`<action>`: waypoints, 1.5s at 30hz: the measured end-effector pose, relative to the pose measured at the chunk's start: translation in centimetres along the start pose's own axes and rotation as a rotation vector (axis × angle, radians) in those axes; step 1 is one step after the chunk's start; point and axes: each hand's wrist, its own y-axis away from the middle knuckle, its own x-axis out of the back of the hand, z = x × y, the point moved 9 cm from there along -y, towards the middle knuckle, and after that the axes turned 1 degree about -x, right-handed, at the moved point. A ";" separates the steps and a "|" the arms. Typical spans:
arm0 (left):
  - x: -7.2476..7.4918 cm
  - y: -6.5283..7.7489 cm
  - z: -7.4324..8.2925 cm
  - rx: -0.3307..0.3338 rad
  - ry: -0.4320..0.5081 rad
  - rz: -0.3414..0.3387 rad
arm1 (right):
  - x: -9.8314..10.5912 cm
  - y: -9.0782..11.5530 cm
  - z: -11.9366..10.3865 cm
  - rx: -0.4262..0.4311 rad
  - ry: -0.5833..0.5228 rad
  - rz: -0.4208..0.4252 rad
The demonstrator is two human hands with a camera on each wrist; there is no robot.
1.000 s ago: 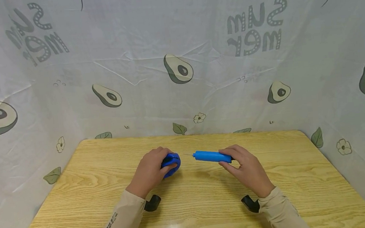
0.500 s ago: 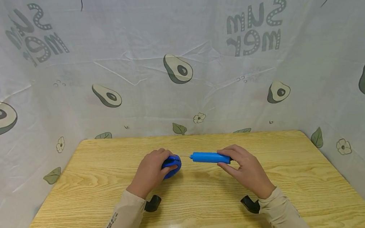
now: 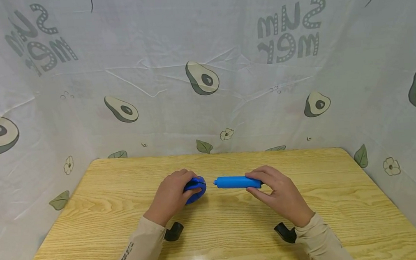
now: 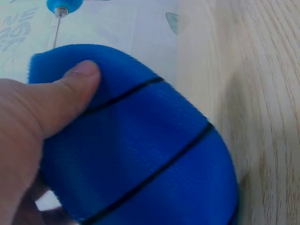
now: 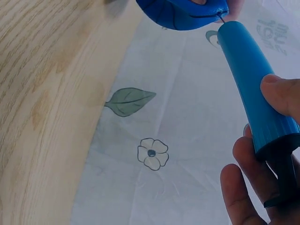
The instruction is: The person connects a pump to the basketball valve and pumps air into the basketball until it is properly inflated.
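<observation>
A soft, partly collapsed blue ball [image 3: 203,184] with black lines hangs over the table, folded inward on one side. My left hand [image 3: 171,195] grips it, the thumb [image 4: 84,75] pressing on its skin in the left wrist view. To its right my right hand [image 3: 282,191] holds a blue hand pump [image 3: 232,182] level, thumb and fingers round the barrel near the black handle [image 5: 281,178]. From the pump's nose a thin metal needle [image 4: 57,30] points at the ball. In the right wrist view the needle's tip meets the ball's edge.
The wooden table [image 3: 218,244] lies beneath both hands. A pale cloth [image 3: 148,40] printed with avocados, leaves and lettering stands behind it and along the sides. Black elbow-shaped pieces [image 3: 174,232] show near both wrists.
The pump has moved a little left and tilted closer to level, bringing its needle up to the ball. My left hand and the ball have barely moved.
</observation>
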 end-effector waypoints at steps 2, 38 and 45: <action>0.2 0.1 0.0 -0.002 -0.003 0.016 | 0.0 0.0 -0.2 0.022 0.001 0.002; 0.1 -0.1 0.4 -0.057 0.002 0.005 | 0.5 -0.3 -1.3 0.097 -0.018 -0.005; -0.5 -0.2 0.6 -0.063 0.002 -0.013 | 0.4 -0.1 -1.2 0.097 0.015 -0.007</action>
